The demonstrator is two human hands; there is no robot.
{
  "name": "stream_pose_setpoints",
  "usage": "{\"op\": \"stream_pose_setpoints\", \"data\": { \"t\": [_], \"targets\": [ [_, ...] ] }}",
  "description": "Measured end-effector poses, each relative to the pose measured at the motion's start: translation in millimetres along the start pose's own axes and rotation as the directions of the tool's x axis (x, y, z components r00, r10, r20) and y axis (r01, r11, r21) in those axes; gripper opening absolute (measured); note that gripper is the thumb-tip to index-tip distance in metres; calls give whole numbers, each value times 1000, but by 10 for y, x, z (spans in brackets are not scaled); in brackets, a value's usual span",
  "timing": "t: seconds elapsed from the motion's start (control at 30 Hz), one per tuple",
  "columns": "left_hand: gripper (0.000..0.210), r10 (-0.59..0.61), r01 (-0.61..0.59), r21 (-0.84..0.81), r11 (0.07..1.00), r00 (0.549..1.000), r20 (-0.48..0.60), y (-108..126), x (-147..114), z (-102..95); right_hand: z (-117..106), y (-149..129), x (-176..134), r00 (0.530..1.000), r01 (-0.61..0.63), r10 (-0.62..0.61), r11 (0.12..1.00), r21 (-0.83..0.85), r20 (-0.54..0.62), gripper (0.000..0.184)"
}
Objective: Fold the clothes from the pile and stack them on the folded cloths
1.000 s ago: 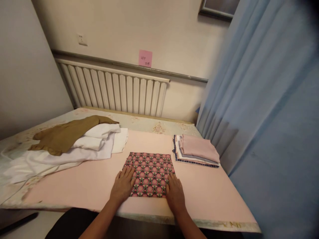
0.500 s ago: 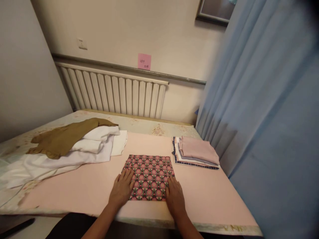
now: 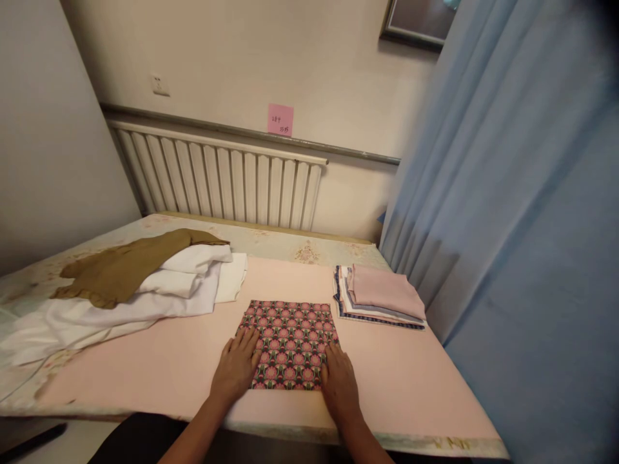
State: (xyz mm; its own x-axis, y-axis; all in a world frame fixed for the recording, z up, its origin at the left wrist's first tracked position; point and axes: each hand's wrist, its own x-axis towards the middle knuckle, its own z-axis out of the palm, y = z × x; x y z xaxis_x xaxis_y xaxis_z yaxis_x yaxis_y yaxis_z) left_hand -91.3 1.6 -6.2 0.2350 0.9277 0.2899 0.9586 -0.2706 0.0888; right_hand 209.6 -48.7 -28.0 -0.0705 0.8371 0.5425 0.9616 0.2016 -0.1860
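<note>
A dark cloth with a pink flower pattern (image 3: 293,345) lies flat in front of me, roughly rectangular with smooth edges. On its left edge rests my left hand (image 3: 236,362), palm down with the fingers stretched forward. My right hand (image 3: 340,379) lies flat over the right edge, fingers out as well. Neither hand grips the cloth; both touch it from above. Beneath it spreads a pale pink sheet (image 3: 396,380) covering much of the table.
To the left lie loose white cloths (image 3: 178,293) with an olive-brown garment (image 3: 130,264) on top. A folded fabric stack (image 3: 387,293) sits at the right, a pink piece uppermost. Behind the table is a white radiator (image 3: 227,177); a blue curtain (image 3: 483,212) hangs along the right.
</note>
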Motion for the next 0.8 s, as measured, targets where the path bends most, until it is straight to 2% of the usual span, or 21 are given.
{"op": "stream_pose_setpoints", "data": {
  "t": [0.43, 0.8],
  "targets": [
    [53, -8, 8, -43, 999, 1000, 5, -4, -2, -3, -1, -3, 0, 1000, -12, 11, 998, 54, 9, 41],
    [52, -10, 7, -82, 997, 999, -37, -36, -2, 54, 11, 4, -1, 1000, -16, 17, 996, 92, -9, 42]
  ]
}}
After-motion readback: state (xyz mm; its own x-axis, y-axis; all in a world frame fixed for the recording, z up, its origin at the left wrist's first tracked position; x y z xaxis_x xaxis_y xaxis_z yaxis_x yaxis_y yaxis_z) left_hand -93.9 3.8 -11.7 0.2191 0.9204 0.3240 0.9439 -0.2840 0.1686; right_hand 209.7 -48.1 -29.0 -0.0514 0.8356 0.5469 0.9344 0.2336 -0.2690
